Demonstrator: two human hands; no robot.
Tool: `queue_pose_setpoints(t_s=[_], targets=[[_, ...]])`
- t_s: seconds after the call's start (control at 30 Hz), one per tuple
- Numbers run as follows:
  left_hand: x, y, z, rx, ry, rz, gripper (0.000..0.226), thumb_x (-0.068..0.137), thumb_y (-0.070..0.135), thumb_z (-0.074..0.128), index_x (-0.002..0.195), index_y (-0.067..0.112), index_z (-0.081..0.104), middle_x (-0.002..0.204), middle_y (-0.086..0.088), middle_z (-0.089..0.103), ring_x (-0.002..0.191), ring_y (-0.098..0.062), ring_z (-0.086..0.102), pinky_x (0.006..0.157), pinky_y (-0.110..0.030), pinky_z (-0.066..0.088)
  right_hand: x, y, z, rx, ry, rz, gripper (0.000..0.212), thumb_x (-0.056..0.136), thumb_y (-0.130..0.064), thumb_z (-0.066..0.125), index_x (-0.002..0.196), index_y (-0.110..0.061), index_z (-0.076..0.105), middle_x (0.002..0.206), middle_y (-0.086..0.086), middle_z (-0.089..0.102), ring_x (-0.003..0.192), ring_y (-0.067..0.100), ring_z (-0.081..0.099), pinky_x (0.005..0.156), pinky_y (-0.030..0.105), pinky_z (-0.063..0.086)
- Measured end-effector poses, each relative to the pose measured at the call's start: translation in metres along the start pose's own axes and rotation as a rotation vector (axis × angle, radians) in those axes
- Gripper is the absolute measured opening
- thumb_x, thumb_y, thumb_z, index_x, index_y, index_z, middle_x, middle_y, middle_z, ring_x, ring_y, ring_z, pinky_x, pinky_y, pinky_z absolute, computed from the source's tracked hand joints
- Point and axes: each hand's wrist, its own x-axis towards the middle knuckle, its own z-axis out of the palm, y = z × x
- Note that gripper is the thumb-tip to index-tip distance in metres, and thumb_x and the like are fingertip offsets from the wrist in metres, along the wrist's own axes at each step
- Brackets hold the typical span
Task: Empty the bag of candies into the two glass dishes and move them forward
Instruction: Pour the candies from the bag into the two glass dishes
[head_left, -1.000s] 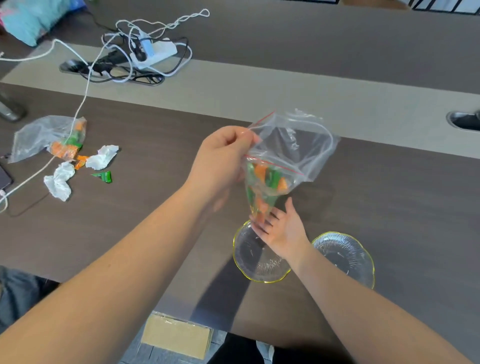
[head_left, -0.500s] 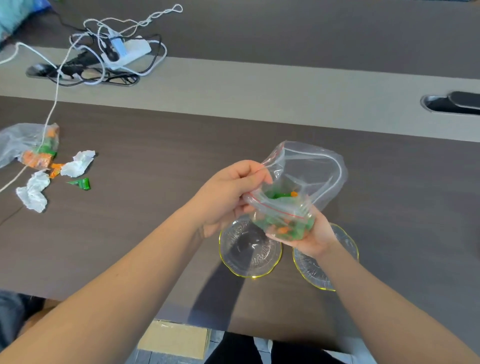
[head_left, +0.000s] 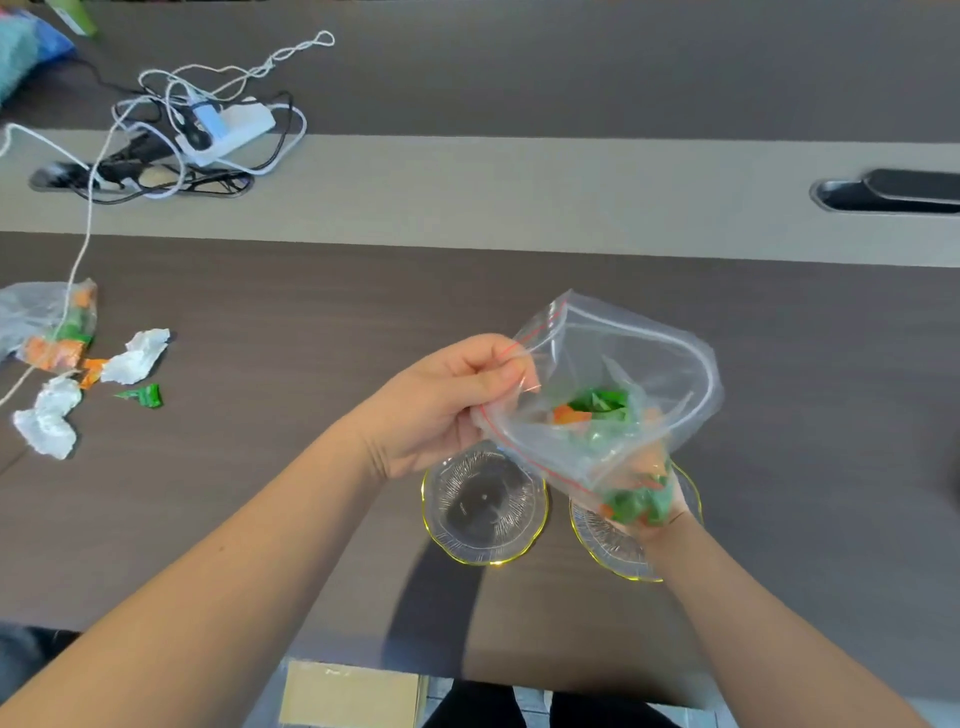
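Here, both hands hold the open bag of candies (head_left: 613, 410) above two glass dishes.

The left hand (head_left: 447, 405) pinches the bag's rim; the right hand (head_left: 641, 512) cups its bottom over the right dish (head_left: 613, 545), the left dish (head_left: 485, 506) sitting just beside.

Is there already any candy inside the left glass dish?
No, the left glass dish shows only bare clear glass, and the candies are all inside the bag.
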Motion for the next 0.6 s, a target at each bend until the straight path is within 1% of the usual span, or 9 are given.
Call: queue_pose_setpoints(t_s=[0.07, 0.17, 0.27, 0.3, 0.33, 0.37, 0.43, 0.5, 0.6], targets=[[0.000, -0.011, -0.014, 0.066, 0.042, -0.043, 0.020, 0.082, 0.014, 0.061, 0.067, 0.022, 0.071, 0.063, 0.002, 0.047, 0.051, -0.007, 0.043, 0.052, -0.015, 0.043, 0.007, -0.004, -0.010, -0.001, -0.051, 0.091, 0.021, 0.063, -0.015, 0.071, 0.042, -0.015, 0.068, 0.041, -0.012, 0.048, 0.034, 0.013, 0.050, 0.054, 0.027, 0.057], [-0.004, -0.031, -0.040, 0.253, 0.136, -0.137, 0.022, 0.083, 0.018, 0.057, 0.072, 0.026, 0.074, 0.065, 0.010, 0.060, 0.057, -0.003, 0.054, 0.063, -0.017, 0.046, 0.009, -0.015, -0.018, -0.159, 0.085, 0.109, 0.021, 0.055, -0.028, 0.081, 0.050, -0.016, 0.065, 0.049, -0.002, 0.055, 0.042, 0.017, 0.054, 0.050, 0.021, 0.048], [-0.011, -0.048, -0.060, 0.472, 0.248, -0.241, 0.021, 0.087, 0.015, 0.061, 0.080, 0.028, 0.075, 0.065, 0.017, 0.069, 0.056, 0.005, 0.052, 0.058, -0.015, 0.037, -0.007, -0.029, -0.004, -0.210, 0.011, 0.108, 0.022, 0.059, -0.029, 0.079, 0.053, -0.017, 0.062, 0.040, -0.003, 0.052, 0.033, 0.014, 0.050, 0.039, 0.019, 0.047], [-0.012, -0.054, -0.066, 0.508, 0.291, -0.270, 0.018, 0.087, 0.014, 0.062, 0.083, 0.027, 0.074, 0.064, 0.018, 0.070, 0.056, 0.008, 0.053, 0.056, -0.011, 0.038, -0.012, -0.032, 0.000, -0.249, -0.013, 0.101, 0.020, 0.067, -0.026, 0.077, 0.060, -0.015, 0.062, 0.040, -0.001, 0.052, 0.031, 0.013, 0.050, 0.036, 0.020, 0.046], [-0.013, -0.061, -0.070, 0.527, 0.338, -0.288, 0.016, 0.086, 0.013, 0.063, 0.084, 0.025, 0.074, 0.063, 0.019, 0.071, 0.057, 0.009, 0.056, 0.057, -0.008, 0.040, -0.012, -0.035, 0.000, -0.292, -0.018, 0.062, 0.014, 0.081, -0.022, 0.067, 0.072, -0.012, 0.062, 0.048, 0.002, 0.056, 0.034, 0.015, 0.054, 0.036, 0.024, 0.049], [-0.012, -0.069, -0.074, 0.546, 0.388, -0.297, 0.015, 0.085, 0.011, 0.065, 0.083, 0.023, 0.074, 0.064, 0.018, 0.071, 0.060, 0.008, 0.059, 0.063, -0.008, 0.044, -0.010, -0.038, -0.002, -0.328, -0.029, 0.028, 0.011, 0.090, -0.017, 0.055, 0.083, -0.011, 0.062, 0.060, 0.007, 0.060, 0.042, 0.021, 0.058, 0.042, 0.033, 0.055], [-0.010, -0.086, -0.084, 0.609, 0.482, -0.323, 0.017, 0.080, 0.011, 0.070, 0.071, 0.025, 0.074, 0.067, 0.015, 0.072, 0.068, -0.002, 0.063, 0.077, -0.021, 0.050, -0.005, -0.042, 0.000, -0.472, -0.056, -0.012, 0.016, 0.090, -0.009, 0.050, 0.091, -0.012, 0.066, 0.077, 0.013, 0.063, 0.062, 0.034, 0.062, 0.064, 0.053, 0.059], [-0.007, -0.101, -0.090, 0.688, 0.541, -0.376, 0.021, 0.077, 0.013, 0.072, 0.060, 0.026, 0.072, 0.068, 0.007, 0.071, 0.069, -0.012, 0.061, 0.080, -0.032, 0.051, -0.001, -0.045, 0.001, -0.597, -0.014, -0.071, 0.021, 0.087, -0.002, 0.054, 0.103, -0.008, 0.066, 0.091, 0.019, 0.069, 0.080, 0.036, 0.067, 0.079, 0.052, 0.055], [-0.002, -0.114, -0.089, 0.769, 0.571, -0.405, 0.030, 0.076, 0.009, 0.065, 0.056, 0.030, 0.071, 0.071, -0.001, 0.070, 0.068, -0.019, 0.058, 0.075, -0.033, 0.052, 0.003, -0.046, 0.003, -0.648, 0.049, -0.101, 0.039, 0.081, -0.001, 0.062, 0.119, -0.005, 0.058, 0.118, 0.030, 0.063, 0.104, 0.042, 0.064, 0.092, 0.059, 0.050]])
